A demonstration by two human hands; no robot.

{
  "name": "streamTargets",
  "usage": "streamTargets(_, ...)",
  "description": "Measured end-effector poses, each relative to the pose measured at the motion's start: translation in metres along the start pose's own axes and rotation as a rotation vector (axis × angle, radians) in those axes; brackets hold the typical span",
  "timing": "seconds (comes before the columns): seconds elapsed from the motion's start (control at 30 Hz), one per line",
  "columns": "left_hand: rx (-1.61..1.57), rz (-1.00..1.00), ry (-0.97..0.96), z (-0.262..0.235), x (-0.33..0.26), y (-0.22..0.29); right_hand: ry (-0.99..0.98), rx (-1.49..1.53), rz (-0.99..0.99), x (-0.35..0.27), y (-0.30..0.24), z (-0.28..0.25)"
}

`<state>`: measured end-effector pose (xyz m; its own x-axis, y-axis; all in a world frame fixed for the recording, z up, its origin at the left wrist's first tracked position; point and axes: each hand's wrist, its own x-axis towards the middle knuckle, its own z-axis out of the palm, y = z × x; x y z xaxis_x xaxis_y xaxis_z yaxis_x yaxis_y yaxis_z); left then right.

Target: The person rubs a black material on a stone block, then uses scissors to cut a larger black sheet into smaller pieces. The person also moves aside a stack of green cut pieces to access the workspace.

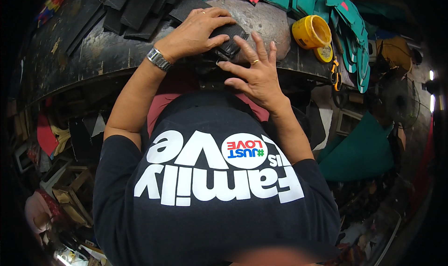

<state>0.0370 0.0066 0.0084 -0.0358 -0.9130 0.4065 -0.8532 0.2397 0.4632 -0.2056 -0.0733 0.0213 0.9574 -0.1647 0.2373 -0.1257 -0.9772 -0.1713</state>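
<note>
1. Head view, containers: a yellow tub lies tipped on its side on the dark workbench, right of centre, with its open mouth facing the camera. The inside looks yellow; whether it holds anything cannot be told.
2. A yellow lid lies flat just beside the tub, at its lower right edge. A dull grey residue covers its upper face.
3. Left hand: it rests palm down on a small black pad at the front edge of the bench. The fingers are bent and close together, pressing on the pad's top. A metal wristwatch sits on this wrist.
4. Right hand: it is spread wide, fingers fanned. The fingertips touch the near right side of the black pad; the thumb points left beneath it. It grips nothing.
5. The black pad lies on a worn grey patch of the bench, between the two hands.
6. Surroundings: black strips are stacked on the bench to the upper left. Teal cut pieces are piled to the upper right. Orange-handled scissors hang at the bench edge below the lid.
</note>
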Motion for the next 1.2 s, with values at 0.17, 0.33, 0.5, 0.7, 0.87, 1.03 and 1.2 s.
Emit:
streamTargets(0.17, 0.009, 0.005, -0.007, 0.000, 0.001, -0.002, 0.391, 0.485, 0.199, 0.013, 0.021, -0.014)
streamTargets(0.33, 0.015, 0.015, -0.001, -0.002, 0.003, -0.002, 0.195, -0.239, 0.226, 0.021, 0.017, 0.002)
streamTargets(0.5, 0.057, -0.033, -0.093, -0.005, 0.008, -0.001, 0.174, -0.351, 0.242, 0.024, 0.017, 0.010)
streamTargets(0.7, 0.236, -0.039, -0.196, -0.019, 0.022, 0.002, 0.124, 0.095, 0.369, 0.015, 0.015, 0.009)
streamTargets(0.87, 0.204, -0.115, -0.374, -0.030, 0.045, 0.001, 0.204, 0.509, 0.301, -0.002, 0.049, -0.041)
streamTargets(1.03, 0.069, -0.036, -0.285, -0.032, 0.046, -0.004, 0.268, 0.047, 0.471, 0.004, 0.117, -0.101)
streamTargets(1.2, 0.052, -0.206, -0.349, -0.038, 0.046, 0.006, -0.239, -0.544, 0.487, 0.019, 0.148, -0.099)
